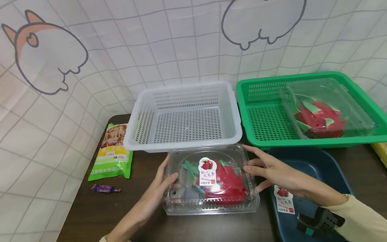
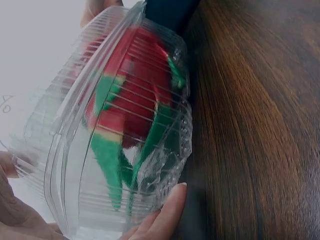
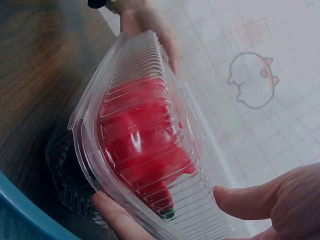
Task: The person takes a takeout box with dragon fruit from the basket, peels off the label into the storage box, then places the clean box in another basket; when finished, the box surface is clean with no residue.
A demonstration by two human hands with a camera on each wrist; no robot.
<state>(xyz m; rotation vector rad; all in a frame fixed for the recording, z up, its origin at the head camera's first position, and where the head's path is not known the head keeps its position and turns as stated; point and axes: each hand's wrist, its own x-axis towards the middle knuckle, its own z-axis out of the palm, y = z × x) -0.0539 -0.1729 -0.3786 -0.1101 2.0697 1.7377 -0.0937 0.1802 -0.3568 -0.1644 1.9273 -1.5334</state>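
Both hands grip a clear plastic box from opposite sides. Left hand (image 1: 152,193) and right hand (image 1: 264,168) each lay a thumb on the lid, while the wrist views show fingers at the lower edge; some fingers are hidden behind the plastic or cut off by the frame.

The box (image 1: 193,203) is in front of the white basket (image 1: 184,147), left of the blue tray (image 1: 325,159); whether its base rests on the desk (image 1: 148,228) is hard to tell. Inside, a red and green dragon fruit (image 1: 229,186) shows through ribbed, glaring walls, its middle partly covered by a label (image 1: 207,172) whose smallest print is unreadable.

Across the blue tray lies the right forearm, hiding much of its inside; another label (image 1: 284,200) shows at its left wall, and the tray's near end is cut off. A second box (image 1: 325,89) with dragon fruit sits tilted in the green basket (image 1: 246,134), whose right end leaves the frame. Left of the work lie a green packet (image 1: 112,153) and a purple wrapped sweet (image 1: 105,189). Something yellow (image 1: 381,153) at the right edge is too cropped to identify.
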